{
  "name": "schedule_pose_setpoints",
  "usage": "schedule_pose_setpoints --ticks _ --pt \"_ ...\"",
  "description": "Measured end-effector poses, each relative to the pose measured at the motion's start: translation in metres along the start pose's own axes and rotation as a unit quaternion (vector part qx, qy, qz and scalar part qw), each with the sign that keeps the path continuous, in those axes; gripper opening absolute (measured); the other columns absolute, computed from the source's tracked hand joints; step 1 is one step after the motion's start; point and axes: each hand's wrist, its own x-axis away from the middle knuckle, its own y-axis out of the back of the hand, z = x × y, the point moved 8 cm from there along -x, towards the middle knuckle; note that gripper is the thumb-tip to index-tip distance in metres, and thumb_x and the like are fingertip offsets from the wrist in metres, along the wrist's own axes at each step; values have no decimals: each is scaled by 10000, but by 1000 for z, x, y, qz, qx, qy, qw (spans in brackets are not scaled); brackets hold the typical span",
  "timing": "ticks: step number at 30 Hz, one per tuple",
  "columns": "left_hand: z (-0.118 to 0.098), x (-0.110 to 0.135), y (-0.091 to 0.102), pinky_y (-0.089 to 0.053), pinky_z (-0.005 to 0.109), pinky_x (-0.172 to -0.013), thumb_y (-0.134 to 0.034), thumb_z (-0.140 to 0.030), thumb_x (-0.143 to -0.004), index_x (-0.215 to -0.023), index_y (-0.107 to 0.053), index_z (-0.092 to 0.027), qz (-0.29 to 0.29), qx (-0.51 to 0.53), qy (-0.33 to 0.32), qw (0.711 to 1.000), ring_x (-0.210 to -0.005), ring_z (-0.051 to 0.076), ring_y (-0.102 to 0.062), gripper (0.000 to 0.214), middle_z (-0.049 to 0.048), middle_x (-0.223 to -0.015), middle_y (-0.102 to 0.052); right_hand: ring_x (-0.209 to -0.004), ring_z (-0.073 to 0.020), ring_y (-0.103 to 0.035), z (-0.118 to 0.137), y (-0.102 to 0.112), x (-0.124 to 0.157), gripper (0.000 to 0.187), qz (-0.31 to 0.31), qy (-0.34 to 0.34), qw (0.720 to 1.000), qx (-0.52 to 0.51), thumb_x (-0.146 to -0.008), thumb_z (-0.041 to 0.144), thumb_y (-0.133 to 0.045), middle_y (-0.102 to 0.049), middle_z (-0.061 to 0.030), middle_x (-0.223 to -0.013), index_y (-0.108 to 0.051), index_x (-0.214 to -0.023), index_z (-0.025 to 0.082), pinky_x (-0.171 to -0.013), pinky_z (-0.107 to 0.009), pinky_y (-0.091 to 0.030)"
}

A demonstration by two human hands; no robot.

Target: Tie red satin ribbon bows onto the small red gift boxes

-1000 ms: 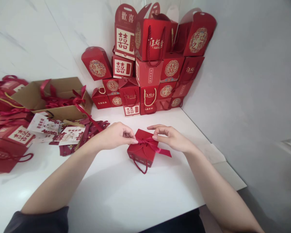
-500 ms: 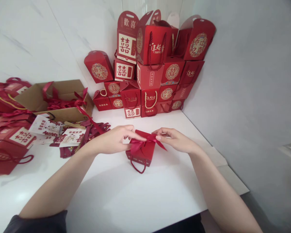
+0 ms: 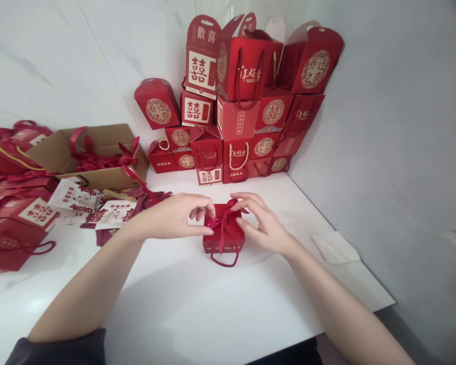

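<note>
A small red gift box (image 3: 225, 238) with a dark red cord handle stands on the white table (image 3: 197, 304) in front of me. A red ribbon bow (image 3: 221, 222) sits on its top. My left hand (image 3: 175, 218) grips the box's left side, thumb against the front corner and fingers curled over the top. My right hand (image 3: 256, 220) cups the right side, fingers bent and touching the bow and the box's edge.
A tall stack of red gift boxes and bags (image 3: 243, 101) fills the far corner against the walls. At the left stand a cardboard box of red ribbons (image 3: 95, 152), printed cards (image 3: 110, 213) and more red boxes (image 3: 15, 228). The table's right edge (image 3: 365, 284) is close by.
The ribbon ends, pulled sideways before, now sit as a bow on top. Both hands have moved from pinching the ribbon to holding the box, which has turned to face me squarely.
</note>
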Motion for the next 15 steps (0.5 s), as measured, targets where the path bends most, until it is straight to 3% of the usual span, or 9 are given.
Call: schedule_pose_setpoints --ticks 5,9,15 --pt "6 -4 -10 -327 220 -579 -650 -437 -754 -885 -552 -215 -14 11 45 999 -617 111 -486 276 -47 -699 -523 -1226 -242 -484 0 -9 2 368 4 14 999 50 -868 111 -474 -558 -90 -1284 -490 -1209 247 -1045 -464 -383" --pt "5 -5 -11 -331 210 -578 -632 -377 -771 -887 -539 -223 -8 37 42 998 -581 101 -450 215 -63 -651 -470 -1117 -244 -542 -10 -8 2 311 -9 0 999 46 -904 170 -471 -589 -99 -1160 -493 -1206 242 -968 -441 -453" --pt "8 -3 -11 -320 219 -555 -636 -418 -758 -858 -572 -215 -4 39 60 997 -567 108 -446 235 -48 -653 -494 -1076 -259 -548 -9 -7 1 263 -8 9 997 73 -912 172 -465 -607 -97 -1107 -516 -1161 241 -929 -449 -458"
